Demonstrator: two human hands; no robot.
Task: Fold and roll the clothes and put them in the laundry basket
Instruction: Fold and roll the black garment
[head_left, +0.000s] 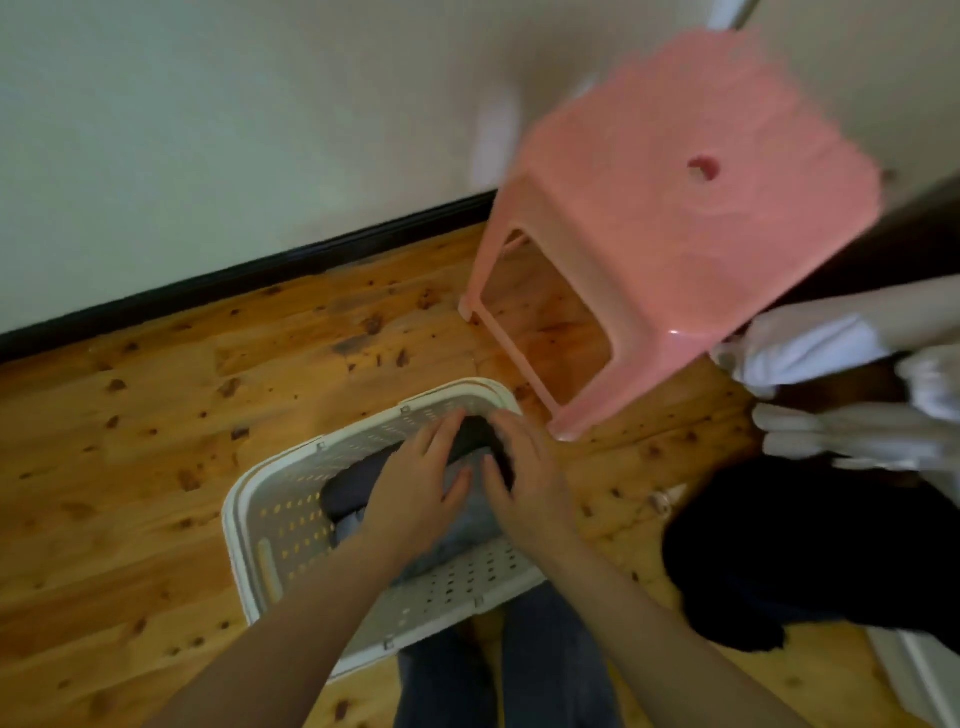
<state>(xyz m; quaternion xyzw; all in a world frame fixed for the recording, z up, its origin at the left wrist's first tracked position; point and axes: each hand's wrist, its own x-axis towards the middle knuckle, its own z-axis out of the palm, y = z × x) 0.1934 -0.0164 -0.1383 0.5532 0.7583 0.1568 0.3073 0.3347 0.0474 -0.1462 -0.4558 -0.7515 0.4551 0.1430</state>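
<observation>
A white perforated laundry basket (283, 525) stands on the wooden floor in front of my legs. Inside it lies a dark rolled garment (353, 483) along the far side, with a greyish piece beneath it. My left hand (415, 483) rests on the roll with fingers spread. My right hand (524, 478) grips the roll's right end at the basket's far corner, fingers curled around the dark cloth. A pile of white clothes (852, 405) and a black garment (810, 551) lie to the right.
A pink plastic stool (691, 197) stands just beyond the basket, to the right, close to my hands. A white wall with a black skirting board (249, 270) runs behind. Bare wooden floor (130, 441) spreads to the left.
</observation>
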